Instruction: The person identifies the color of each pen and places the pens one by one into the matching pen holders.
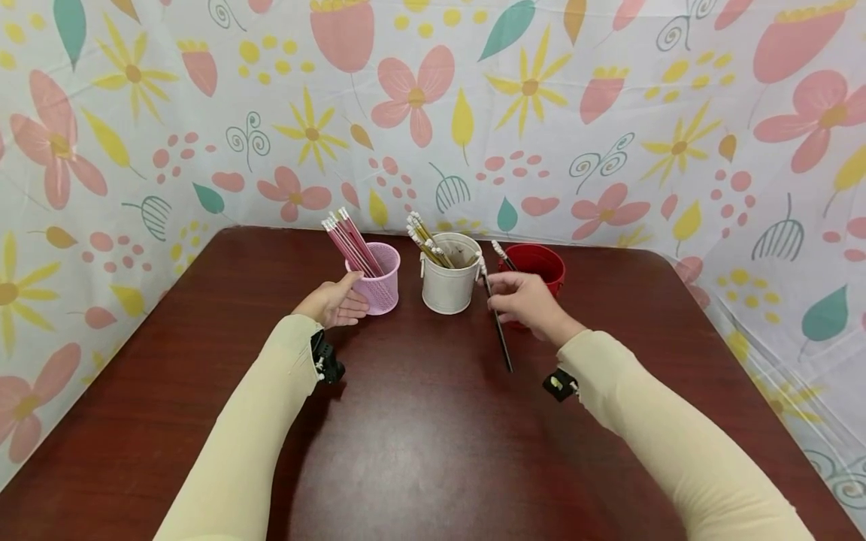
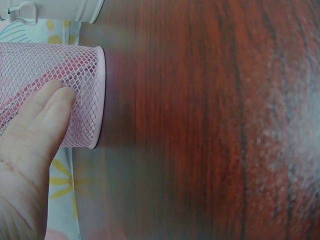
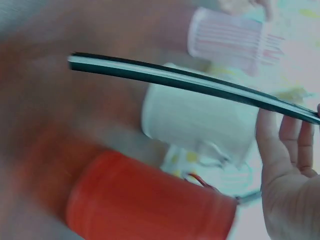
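A black pencil (image 1: 498,323) with a white top is pinched in my right hand (image 1: 529,302). It slants with its bare end down, between the white bucket (image 1: 446,291) and the red bucket (image 1: 551,279). In the right wrist view the pencil (image 3: 170,79) crosses in front of the white bucket (image 3: 200,112). My left hand (image 1: 334,302) touches the side of the pink mesh cup (image 1: 384,294), thumb near the rim and fingers fairly straight. Pink pencils (image 1: 353,246) lean in that cup. Gold pencils (image 1: 429,244) with white tops stand in the white bucket.
Another black pencil (image 1: 504,257) leans in the red bucket, which my right hand partly hides. All three containers stand in a row near the back of the dark wooden table (image 1: 406,436). A flower-patterned cloth (image 1: 419,173) hangs behind and along the sides.
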The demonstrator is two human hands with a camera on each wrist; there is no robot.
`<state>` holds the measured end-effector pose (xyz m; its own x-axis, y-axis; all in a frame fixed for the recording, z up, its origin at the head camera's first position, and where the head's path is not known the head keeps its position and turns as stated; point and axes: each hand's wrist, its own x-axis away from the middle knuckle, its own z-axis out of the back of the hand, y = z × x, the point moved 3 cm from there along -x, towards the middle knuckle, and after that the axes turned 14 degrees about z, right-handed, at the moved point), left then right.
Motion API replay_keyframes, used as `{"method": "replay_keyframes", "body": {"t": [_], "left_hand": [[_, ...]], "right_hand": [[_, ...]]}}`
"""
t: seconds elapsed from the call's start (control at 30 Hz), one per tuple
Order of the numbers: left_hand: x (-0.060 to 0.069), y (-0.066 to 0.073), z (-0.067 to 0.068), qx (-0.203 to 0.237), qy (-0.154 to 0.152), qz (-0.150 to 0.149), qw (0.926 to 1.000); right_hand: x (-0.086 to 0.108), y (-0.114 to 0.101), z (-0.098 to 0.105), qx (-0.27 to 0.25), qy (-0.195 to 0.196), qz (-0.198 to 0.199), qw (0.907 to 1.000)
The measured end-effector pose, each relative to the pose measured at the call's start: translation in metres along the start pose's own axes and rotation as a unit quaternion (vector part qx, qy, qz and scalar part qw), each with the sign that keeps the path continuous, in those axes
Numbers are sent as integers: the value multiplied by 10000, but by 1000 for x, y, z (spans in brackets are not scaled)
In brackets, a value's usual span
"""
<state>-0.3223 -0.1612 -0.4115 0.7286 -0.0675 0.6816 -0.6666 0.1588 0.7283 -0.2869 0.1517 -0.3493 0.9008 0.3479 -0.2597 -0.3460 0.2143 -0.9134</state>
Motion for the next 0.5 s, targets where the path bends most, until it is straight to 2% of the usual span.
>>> {"method": "replay_keyframes", "body": {"t": [0.23, 0.3, 0.37, 0.5], "left_hand": [[-2, 0, 0, -54, 45, -25, 10000], [-3, 0, 0, -51, 25, -10, 10000], [-3, 0, 0, -29, 4, -1, 10000], [-3, -1, 1, 25, 25, 1, 10000]], "right_hand": [[-8, -41, 34, -322, 167, 756, 9965], [-11, -51, 44, -434, 357, 1017, 9932], [-13, -61, 55, -569, 737, 1361, 9863], [-20, -74, 73, -459, 1660, 2123, 9619]]}}
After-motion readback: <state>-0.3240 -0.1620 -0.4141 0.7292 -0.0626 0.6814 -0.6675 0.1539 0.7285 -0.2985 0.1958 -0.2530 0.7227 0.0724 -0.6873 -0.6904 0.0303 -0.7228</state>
